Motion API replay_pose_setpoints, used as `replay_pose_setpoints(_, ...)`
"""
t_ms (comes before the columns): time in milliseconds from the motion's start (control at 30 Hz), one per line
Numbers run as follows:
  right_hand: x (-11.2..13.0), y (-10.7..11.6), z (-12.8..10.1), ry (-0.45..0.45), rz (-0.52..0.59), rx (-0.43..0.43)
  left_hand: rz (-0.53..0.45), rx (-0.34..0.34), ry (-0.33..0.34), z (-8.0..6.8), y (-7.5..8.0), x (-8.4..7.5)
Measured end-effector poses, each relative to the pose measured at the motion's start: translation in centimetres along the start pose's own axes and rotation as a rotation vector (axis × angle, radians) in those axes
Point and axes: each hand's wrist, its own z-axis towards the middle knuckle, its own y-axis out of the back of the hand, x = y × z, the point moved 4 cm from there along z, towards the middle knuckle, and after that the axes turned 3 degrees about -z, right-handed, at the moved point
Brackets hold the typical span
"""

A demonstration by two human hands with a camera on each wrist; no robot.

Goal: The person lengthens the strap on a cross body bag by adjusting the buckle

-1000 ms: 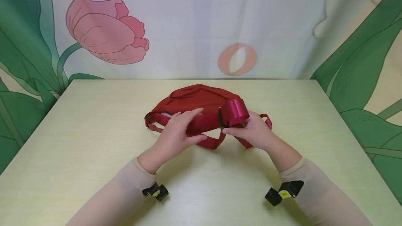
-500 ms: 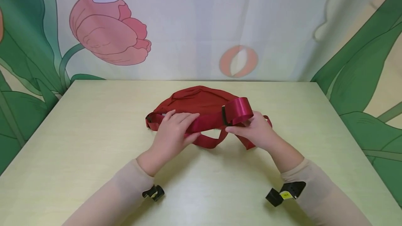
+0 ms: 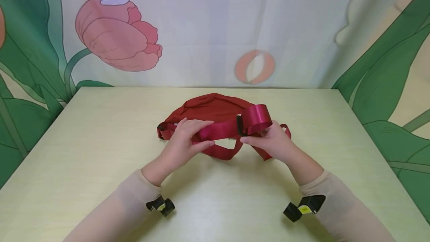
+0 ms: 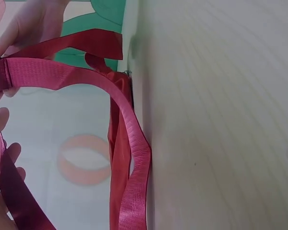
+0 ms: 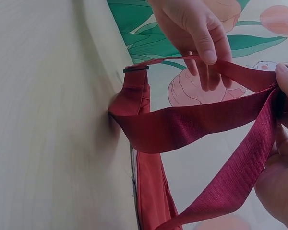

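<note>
A red waist bag [image 3: 215,107] lies on the table, its webbing strap [image 3: 220,130] raised in front of it. My left hand [image 3: 183,135] holds that strap between thumb and fingers, left of centre; the right wrist view shows its thumb [image 5: 209,55] against the webbing. Farther right, my right hand [image 3: 275,141] grips the strap beside a black slider buckle [image 3: 239,125]. A shiny strap loop [image 3: 256,118] stands up above the right hand and partly covers its fingers. Lower lengths of strap [image 4: 139,153] sag toward the table between the hands.
The pale wooden table [image 3: 100,160] reaches back to a hanging cloth [image 3: 188,36] printed with flowers and leaves. Another black buckle [image 3: 161,127] sits at the bag's left end. A strap end [image 3: 265,156] hangs below the right hand.
My left hand has slid leftward along the strap, and its raised fingers have come down onto it. The strap between the hands looks straighter. The buckle and loop have shifted slightly right.
</note>
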Motion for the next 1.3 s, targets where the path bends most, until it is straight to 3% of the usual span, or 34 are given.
replay_pose_setpoints(333,-0.3,-0.3,0.5,0.048,0.02,0.036,-0.065,0.037,0.007,0.7,-0.3,-0.3)
replay_pose_setpoints(700,-1.2,-0.7,0.9,0.014,-0.017,0.05,-0.102,0.04,0.055,1.3,-0.6,-0.5)
replay_pose_setpoints(1300,-1.4,-1.5,1.4,0.031,-0.086,0.059,-0.291,0.092,0.116,2.0,-1.2,-0.7)
